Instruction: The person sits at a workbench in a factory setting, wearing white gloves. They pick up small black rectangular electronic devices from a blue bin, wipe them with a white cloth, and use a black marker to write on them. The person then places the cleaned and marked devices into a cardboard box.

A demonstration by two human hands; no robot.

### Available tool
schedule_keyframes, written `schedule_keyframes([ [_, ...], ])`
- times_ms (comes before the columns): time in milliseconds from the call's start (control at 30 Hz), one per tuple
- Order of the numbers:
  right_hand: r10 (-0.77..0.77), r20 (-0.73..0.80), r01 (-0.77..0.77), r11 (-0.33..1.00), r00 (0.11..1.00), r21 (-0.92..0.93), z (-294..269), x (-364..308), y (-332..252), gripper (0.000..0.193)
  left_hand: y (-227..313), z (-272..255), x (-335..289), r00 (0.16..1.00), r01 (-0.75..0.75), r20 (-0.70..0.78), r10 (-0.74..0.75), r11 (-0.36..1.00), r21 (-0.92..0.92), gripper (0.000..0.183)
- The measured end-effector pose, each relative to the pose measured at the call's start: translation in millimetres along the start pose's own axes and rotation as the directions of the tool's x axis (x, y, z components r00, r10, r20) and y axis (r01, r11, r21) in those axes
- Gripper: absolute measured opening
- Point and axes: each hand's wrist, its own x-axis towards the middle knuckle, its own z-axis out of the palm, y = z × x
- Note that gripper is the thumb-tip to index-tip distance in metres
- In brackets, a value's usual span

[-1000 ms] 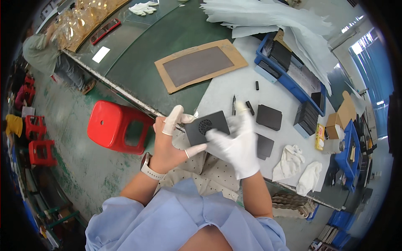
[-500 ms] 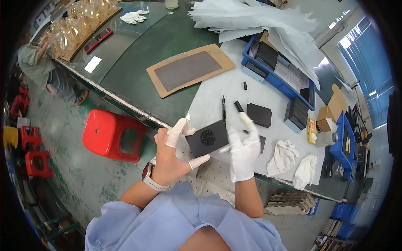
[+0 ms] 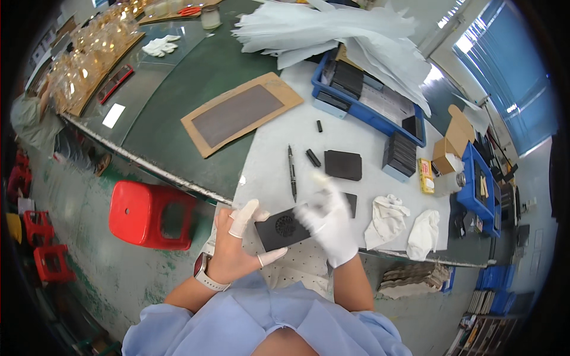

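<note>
Head view, looking straight down at both hands just off the near edge of the worktop [image 3: 279, 172]. The left hand [image 3: 234, 249] is bare apart from white finger covers, and its fingers are clamped on the left end of a flat black plate [image 3: 284, 228] with a round grille pattern in the middle. The right hand [image 3: 329, 222] wears a white glove and sits on the plate's right end; it's blurry, so I can't tell if its fingers are pinching it or just resting on top. The plate is held in the air between the hands, tilted a bit, in front of the chest.

On the worktop just beyond the hands: a black pen [image 3: 292, 172], a small black cylinder [image 3: 313, 158], and a dark square pad [image 3: 343, 165]. Two white rags [image 3: 386, 216] lie to the right. Further back there's a blue tray [image 3: 380, 118] with dark pieces in it, a sheet of cardboard with a grey mat [image 3: 240, 113], and a heap of pale blue sheets [image 3: 332, 29]. A red stool [image 3: 151, 213] stands on the floor to the left.
</note>
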Motion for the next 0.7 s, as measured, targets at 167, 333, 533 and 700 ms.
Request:
schedule_keyframes([
  [167, 0.176, -0.016, -0.174, 0.980, 0.984, 0.102, -22.2, -2.2, 7.4, 0.035, 4.4, 10.3, 2.3, 0.989, -0.110, 0.091, 0.113, 0.993, -0.036, 0.102],
  [333, 0.289, 0.108, -0.308, 0.877, 0.951, 0.370, -36.9, -8.4, 36.5, 0.053, 8.4, 22.4, 5.8, 0.980, -0.131, 0.113, 0.165, 0.956, -0.264, 0.105],
  [533, -0.067, 0.429, -0.232, 0.760, 0.901, 0.607, -26.4, -28.4, 43.8, 0.084, 7.3, 52.3, 12.1, 0.946, -0.112, 0.237, 0.223, 0.907, -0.405, 0.107],
  [700, 0.033, 0.025, -0.040, 0.928, 0.999, 0.370, -50.5, -2.6, 9.7, 0.069, -1.2, 71.8, 40.4, 0.968, -0.093, 0.188, 0.166, 0.935, -0.343, 0.119],
])
